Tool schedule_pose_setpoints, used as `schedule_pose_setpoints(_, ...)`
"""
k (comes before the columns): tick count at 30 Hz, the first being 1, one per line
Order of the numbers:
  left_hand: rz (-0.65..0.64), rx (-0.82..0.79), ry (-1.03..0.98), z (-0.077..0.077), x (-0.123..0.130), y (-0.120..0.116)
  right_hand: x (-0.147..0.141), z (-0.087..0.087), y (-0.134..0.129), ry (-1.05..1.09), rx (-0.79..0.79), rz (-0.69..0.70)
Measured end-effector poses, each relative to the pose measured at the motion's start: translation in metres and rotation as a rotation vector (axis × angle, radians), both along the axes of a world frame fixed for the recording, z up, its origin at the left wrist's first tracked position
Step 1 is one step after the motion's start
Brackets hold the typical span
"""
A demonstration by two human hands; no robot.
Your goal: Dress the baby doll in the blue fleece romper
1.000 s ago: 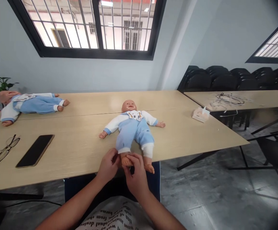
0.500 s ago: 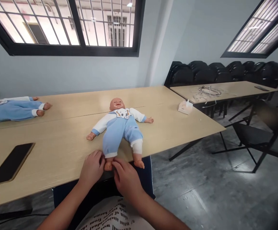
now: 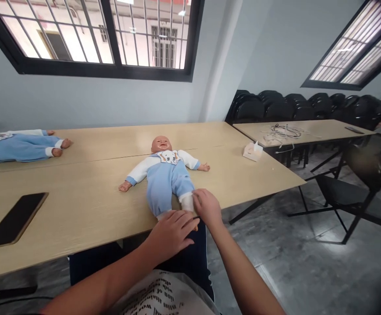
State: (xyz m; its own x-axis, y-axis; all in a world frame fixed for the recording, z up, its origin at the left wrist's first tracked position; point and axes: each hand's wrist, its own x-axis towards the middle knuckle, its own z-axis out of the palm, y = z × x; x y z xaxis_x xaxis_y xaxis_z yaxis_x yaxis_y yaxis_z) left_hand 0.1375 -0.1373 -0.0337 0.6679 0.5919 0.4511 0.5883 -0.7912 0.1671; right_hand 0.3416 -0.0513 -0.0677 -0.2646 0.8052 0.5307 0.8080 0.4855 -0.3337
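A baby doll [image 3: 169, 175] in a blue and white outfit lies face up on the wooden table [image 3: 88, 205], its feet toward me at the near edge. My right hand [image 3: 207, 208] has its fingertips closed at the white cuff [image 3: 187, 201] of the doll's leg on the right side. Over the doll's lower legs and feet is my left hand [image 3: 174, 232], its fingers apart and slightly bent; it hides most of the feet, and part of one foot shows beside its fingers.
A black phone [image 3: 15, 218] lies at the left, with a second doll [image 3: 22, 146] behind it. A tissue box [image 3: 252, 151] sits to the right. Cables [image 3: 284, 132] lie on another table, and a folding chair [image 3: 351, 192] stands at the right.
Both hands have moved right, from the doll's left-side foot toward its right-side leg. My right hand has risen to that leg's cuff. The doll's left-side leg has shifted right.
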Motion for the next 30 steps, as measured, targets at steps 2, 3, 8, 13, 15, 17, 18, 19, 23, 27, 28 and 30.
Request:
schedule_pose_setpoints(2, 0.049, -0.010, 0.032, -0.007, 0.010, 0.007, -0.003, 0.002, -0.004, -0.033, 0.021, -0.022)
schedule_pose_setpoints(3, 0.082, -0.006, 0.027, -0.013, 0.013, 0.010, -0.004, 0.002, -0.008, -0.046, 0.022, -0.017)
schedule_pose_setpoints(8, 0.159, 0.071, -0.070, -0.034, 0.006, 0.013, -0.001, -0.005, -0.049, -0.061, -0.027, 0.156)
schedule_pose_setpoints(13, 0.065, 0.128, -0.192, -0.040, -0.004, 0.009, 0.006, -0.023, -0.080, 0.101, -0.052, 0.092)
schedule_pose_setpoints(15, 0.040, 0.128, -0.267, -0.042, -0.006, 0.007, 0.002, -0.028, -0.083, 0.154, -0.031, 0.000)
schedule_pose_setpoints(17, 0.033, 0.127, -0.345, -0.043, -0.008, 0.005, -0.006, -0.031, -0.082, 0.166, -0.037, -0.047)
schedule_pose_setpoints(18, 0.029, 0.126, -0.373, -0.043, -0.008, 0.005, -0.011, -0.032, -0.081, 0.160, -0.050, -0.052)
schedule_pose_setpoints(19, 0.025, 0.127, -0.391, -0.043, -0.009, 0.005, -0.017, -0.033, -0.079, 0.154, -0.061, -0.051)
schedule_pose_setpoints(23, 0.016, 0.148, -0.394, -0.044, -0.016, 0.010, -0.036, -0.035, -0.073, 0.162, -0.063, -0.061)
schedule_pose_setpoints(27, 0.030, 0.113, -0.355, -0.043, -0.029, 0.021, -0.041, -0.035, -0.072, 0.104, -0.078, 0.044)
schedule_pose_setpoints(28, 0.029, 0.097, -0.347, -0.043, -0.032, 0.024, -0.039, -0.033, -0.072, 0.083, -0.088, 0.072)
schedule_pose_setpoints(30, 0.018, 0.070, -0.344, -0.042, -0.037, 0.029, -0.034, -0.027, -0.069, 0.069, -0.115, 0.113)
